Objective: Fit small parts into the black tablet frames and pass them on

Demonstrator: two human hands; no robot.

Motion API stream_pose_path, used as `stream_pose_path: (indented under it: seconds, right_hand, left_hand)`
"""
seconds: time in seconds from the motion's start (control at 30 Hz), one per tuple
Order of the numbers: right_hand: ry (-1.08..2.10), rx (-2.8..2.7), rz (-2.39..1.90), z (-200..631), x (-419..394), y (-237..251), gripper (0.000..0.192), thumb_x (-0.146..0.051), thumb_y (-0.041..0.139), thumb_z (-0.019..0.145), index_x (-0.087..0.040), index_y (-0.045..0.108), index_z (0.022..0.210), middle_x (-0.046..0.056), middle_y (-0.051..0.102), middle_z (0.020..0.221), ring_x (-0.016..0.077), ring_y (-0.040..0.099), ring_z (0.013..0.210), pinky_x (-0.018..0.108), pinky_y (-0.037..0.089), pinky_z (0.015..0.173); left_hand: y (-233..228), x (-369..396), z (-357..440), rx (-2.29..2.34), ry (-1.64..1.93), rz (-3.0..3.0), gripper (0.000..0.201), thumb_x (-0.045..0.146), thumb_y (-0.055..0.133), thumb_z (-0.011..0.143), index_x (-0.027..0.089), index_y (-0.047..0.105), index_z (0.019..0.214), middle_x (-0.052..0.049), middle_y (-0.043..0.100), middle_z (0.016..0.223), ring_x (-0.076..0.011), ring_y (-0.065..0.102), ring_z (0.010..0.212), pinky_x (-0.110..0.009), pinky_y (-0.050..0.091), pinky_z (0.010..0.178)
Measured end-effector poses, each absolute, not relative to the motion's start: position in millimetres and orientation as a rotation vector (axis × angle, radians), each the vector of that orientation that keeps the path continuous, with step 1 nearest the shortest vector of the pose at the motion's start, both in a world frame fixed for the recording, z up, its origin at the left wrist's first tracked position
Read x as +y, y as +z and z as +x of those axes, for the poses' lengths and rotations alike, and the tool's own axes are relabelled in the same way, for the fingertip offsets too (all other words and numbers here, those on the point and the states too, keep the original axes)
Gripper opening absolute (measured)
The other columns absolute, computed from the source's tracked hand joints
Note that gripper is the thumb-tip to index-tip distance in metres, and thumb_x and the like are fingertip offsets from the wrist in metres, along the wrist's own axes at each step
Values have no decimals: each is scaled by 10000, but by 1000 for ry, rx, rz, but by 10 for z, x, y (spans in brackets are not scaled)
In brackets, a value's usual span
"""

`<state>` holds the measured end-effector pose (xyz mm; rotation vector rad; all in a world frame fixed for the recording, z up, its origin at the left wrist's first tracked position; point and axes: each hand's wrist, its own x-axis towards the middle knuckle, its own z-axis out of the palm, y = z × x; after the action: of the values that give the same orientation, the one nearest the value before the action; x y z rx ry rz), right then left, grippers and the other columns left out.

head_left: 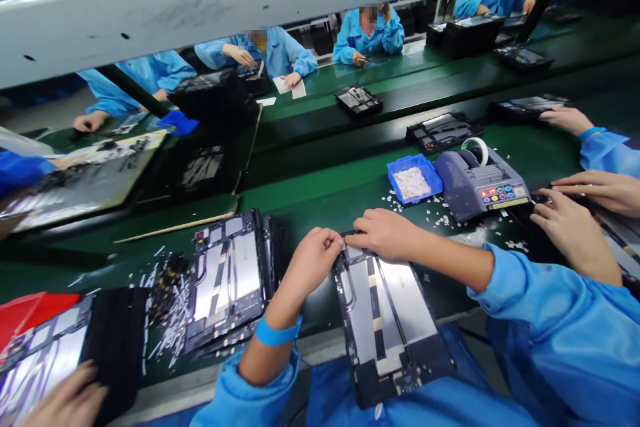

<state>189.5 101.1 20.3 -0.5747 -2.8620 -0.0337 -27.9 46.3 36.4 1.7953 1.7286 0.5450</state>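
Observation:
An opened tablet chassis (387, 320) with silver plates and black strips lies in front of me, its near end hanging over the table edge onto my lap. My left hand (315, 257) is curled at its far left corner, fingertips pinched there. My right hand (385, 233) rests on the far top edge, fingers pressing down on it. Whether either hand pinches a small part is hidden. A stack of similar chassis (230, 280) sits just to the left.
A blue tray of white bits (414, 179) and a grey tape dispenser (480, 181) stand beyond my right hand. Neighbours' hands work at right (575, 227) and bottom left (70, 400). Peeled strips (167, 320) litter the green conveyor bench (320, 193). Several workers sit opposite.

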Motion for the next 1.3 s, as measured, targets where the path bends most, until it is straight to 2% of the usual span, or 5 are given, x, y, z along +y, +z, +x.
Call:
stream_pose_path:
  seconds: [0.37,0.47,0.6,1.03,1.3]
  right_hand:
    - [-34,-2847,-555,1894,1015,164,270,-205,511,1049,-234,676,1261,74,616,959,223,445,833,352,264,679]
    - [-14,-2841,-560,1898,1011,175,254,-207,521,1048,-226,684,1242,72,616,945,220,445,832,350,263,673]
    - [8,-2831,-552,1907,1013,173,252,-207,513,1055,-225,683,1240,76,627,960,216,443,837,347,266,676]
    - [-54,-2883,-581,1902,1004,185,301,-162,518,1025,-196,635,1301,88,635,989,228,474,862,345,297,703]
    - [-85,-2966,-663,1825,957,393,294,-160,528,1014,-168,649,1281,111,671,992,241,565,906,342,362,750]
  left_hand:
    - [281,352,-181,1829,650,1874,144,241,539,903,227,599,773,-21,571,809,-224,551,816,-343,392,744]
    - [210,345,-177,1873,759,1781,16,240,578,871,231,588,862,1,543,809,-211,539,803,-328,382,728]
    - [69,398,-161,1862,932,1419,205,263,649,771,223,548,946,48,458,757,-168,479,697,-295,358,646]
    - [-69,404,-110,1689,1021,1157,189,254,599,746,215,532,919,67,435,735,-124,452,650,-250,344,593]
    - [-35,333,-163,1705,966,1245,417,266,651,792,172,568,1189,11,528,897,-142,530,773,-271,446,717]
